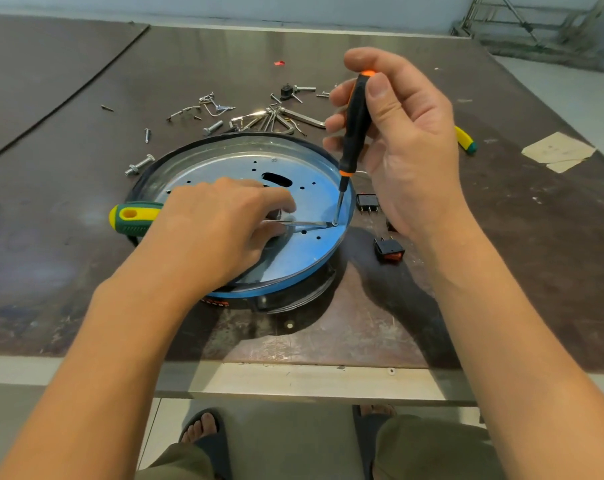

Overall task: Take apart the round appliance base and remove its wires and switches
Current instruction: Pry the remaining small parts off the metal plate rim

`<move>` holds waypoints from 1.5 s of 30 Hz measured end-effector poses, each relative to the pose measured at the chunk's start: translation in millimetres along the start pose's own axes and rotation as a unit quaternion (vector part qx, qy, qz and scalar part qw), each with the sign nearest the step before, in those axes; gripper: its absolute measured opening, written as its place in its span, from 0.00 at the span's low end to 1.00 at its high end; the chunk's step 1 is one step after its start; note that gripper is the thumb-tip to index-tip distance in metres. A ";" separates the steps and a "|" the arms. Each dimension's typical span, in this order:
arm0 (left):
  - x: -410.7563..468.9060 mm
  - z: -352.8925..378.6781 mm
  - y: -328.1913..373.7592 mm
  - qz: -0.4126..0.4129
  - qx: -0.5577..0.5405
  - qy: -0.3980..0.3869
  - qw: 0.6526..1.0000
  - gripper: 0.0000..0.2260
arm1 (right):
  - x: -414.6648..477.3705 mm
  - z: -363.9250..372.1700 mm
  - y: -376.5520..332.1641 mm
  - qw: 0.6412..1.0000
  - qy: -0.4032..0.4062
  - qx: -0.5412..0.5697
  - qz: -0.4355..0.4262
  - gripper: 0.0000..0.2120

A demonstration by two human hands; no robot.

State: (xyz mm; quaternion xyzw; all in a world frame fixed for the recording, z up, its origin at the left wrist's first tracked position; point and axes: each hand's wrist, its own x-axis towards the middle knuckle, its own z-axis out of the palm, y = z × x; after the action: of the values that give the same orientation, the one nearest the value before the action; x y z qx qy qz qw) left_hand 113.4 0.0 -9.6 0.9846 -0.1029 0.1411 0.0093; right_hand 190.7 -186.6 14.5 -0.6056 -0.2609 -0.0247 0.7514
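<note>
Orange and black, the thin screwdriver (354,129) stands almost straight up in the right hand (408,143). The fingers and thumb curl round its handle. Its metal tip touches the plate near the right edge of the round shiny metal appliance base (245,164).

The left hand (217,230) lies over the middle of the base and grips the green and yellow screwdriver (136,218). This handle sticks out to the left past the rim. Its long shaft lies flat across the plate and ends right beside the tip of the thin screwdriver.

The base sits in the middle of the brown counter (68,271), just in front of the person. Its plate has small round holes and one long hole, and a black band runs round its edge.

Just to the right of the base, on the counter, lie a black switch with metal pins (367,202) and, nearer the person, a black switch with a red button (389,251). Behind the base are a loose heap of silver screws and bolts (213,110) and a bunch of metal hex keys (276,116). A second yellow and green handle (466,142) peeks out behind the right hand
</note>
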 end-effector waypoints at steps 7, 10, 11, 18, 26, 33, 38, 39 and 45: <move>0.2 -0.6 1.0 0.032 -0.001 0.001 0.999 0.14 | 0.8 -0.4 1.0 1.000 -0.010 -0.001 -0.001 0.13; -0.2 0.8 0.5 0.033 -0.008 0.000 0.999 0.13 | 0.0 -0.6 2.1 1.000 0.009 0.003 0.003 0.13; -0.2 2.1 0.1 0.029 -0.005 -0.003 1.000 0.12 | -0.9 -0.5 2.7 1.000 0.015 0.007 0.003 0.12; -1.3 5.0 -1.9 0.036 -0.003 -0.003 0.999 0.13 | -2.9 -1.3 1.1 0.999 0.028 -0.006 -0.020 0.12; -1.5 6.1 -0.5 0.044 0.029 0.007 0.999 0.12 | -4.9 3.7 -3.0 0.999 0.023 -0.029 -0.034 0.09; -0.9 7.7 -1.5 0.040 0.041 0.000 0.998 0.10 | -3.6 -4.3 -7.0 0.999 -0.002 -0.046 -0.024 0.11; -0.5 8.3 -1.7 0.039 0.033 0.002 0.999 0.10 | -2.9 -5.2 -10.4 0.995 -0.039 -0.093 -0.009 0.12; -0.5 8.0 -1.6 0.040 0.032 0.002 0.999 0.10 | -2.8 -5.2 -10.7 0.994 -0.037 -0.099 -0.007 0.12; -0.7 5.5 -0.5 0.035 0.026 0.010 0.999 0.10 | -3.8 -2.8 -12.6 0.979 -0.008 -0.189 -0.081 0.12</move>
State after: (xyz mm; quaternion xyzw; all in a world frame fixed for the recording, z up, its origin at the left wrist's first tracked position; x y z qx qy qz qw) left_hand 114.4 0.4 -15.2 0.9789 -0.1332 0.1539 -0.0206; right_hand 184.0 -193.6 23.8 -0.7137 -0.3051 -0.1293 0.6172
